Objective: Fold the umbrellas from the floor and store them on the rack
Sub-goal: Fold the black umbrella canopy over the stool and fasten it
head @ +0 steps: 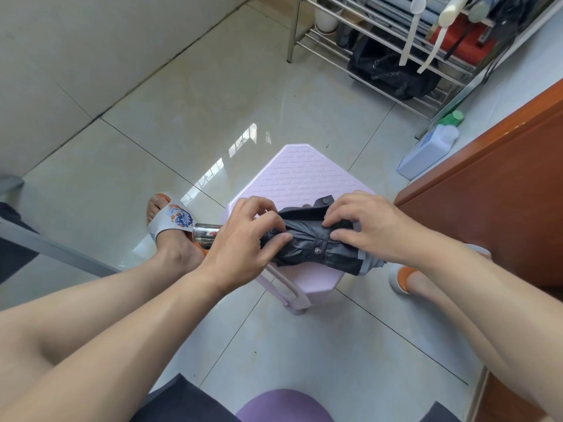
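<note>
Crinkly black fabric umbrella (pixel 316 245) rolled into cylinder, atop ribbed lilac plastic stool (pixel 304 175). L hand (pixel 243 242) grips bundle, R hand (pixel 365 226) pinches strap; shiny handle (pixel 205 234) left of stool.

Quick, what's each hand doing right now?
Left hand: holds the folded black umbrella, fingers curled round it.
Right hand: pinches the umbrella's strap.
</note>
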